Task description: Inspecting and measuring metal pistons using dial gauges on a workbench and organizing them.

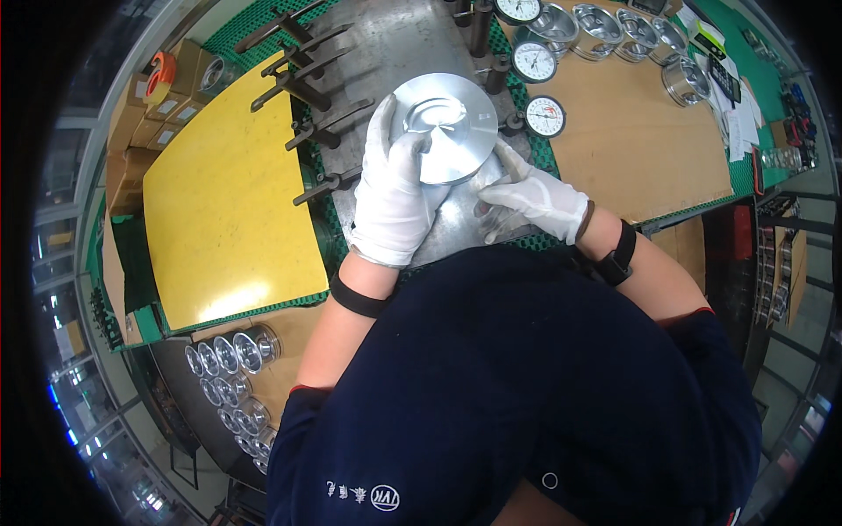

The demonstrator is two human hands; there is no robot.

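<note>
We see the gloved left hand pinching the silver metal disc at its left side, thumb over the face, fingers along the rim. The disc is over the grey metal plate, between the dark clamp arms and the dial gauges; contact with the plate, we can't tell. We have the gloved right hand, fingers bent, by the disc's lower right edge, grip unclear.
</note>
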